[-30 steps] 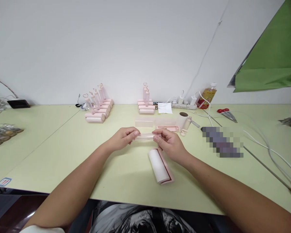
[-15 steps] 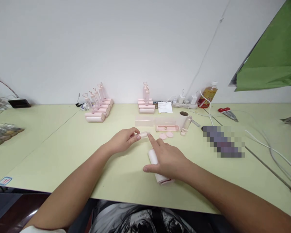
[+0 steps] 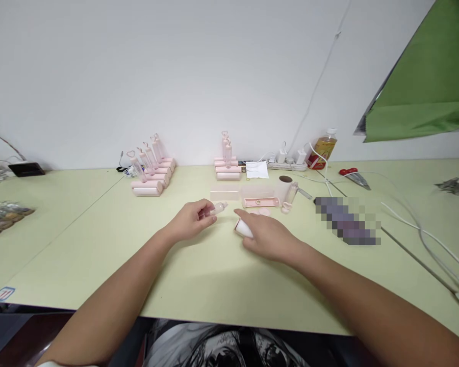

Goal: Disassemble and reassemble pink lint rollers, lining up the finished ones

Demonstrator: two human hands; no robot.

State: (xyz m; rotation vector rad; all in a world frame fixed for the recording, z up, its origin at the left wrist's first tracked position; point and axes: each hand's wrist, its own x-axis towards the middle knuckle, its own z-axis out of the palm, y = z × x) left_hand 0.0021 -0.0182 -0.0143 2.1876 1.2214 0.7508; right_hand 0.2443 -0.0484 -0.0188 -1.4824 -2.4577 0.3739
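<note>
My left hand (image 3: 193, 220) is closed round a clear plastic handle (image 3: 219, 207), whose narrow tip points right. Under my right hand (image 3: 271, 235) is a white lint roller roll (image 3: 244, 229) with a reddish edge; my fingers wrap over it and hide its far side. A small gap lies between the two hands. Just beyond the right hand are a pink roller case (image 3: 260, 203), open side up, and pink discs (image 3: 265, 212) partly hidden by the hand. Clear covers (image 3: 224, 192) stand behind them.
Finished-looking pink lint rollers (image 3: 147, 187) with upright handles stand in a row at the back left, others (image 3: 228, 173) at back centre. A cardboard-cored roll (image 3: 284, 188), power strip (image 3: 286, 165), drink bottle (image 3: 323, 149), red-handled tool (image 3: 354, 176) and white cables (image 3: 405, 216) lie rightward.
My right hand has left the handle's tip and closed on the white roll, which has moved up the table and turned. The left hand still holds the handle, its tip now exposed.
</note>
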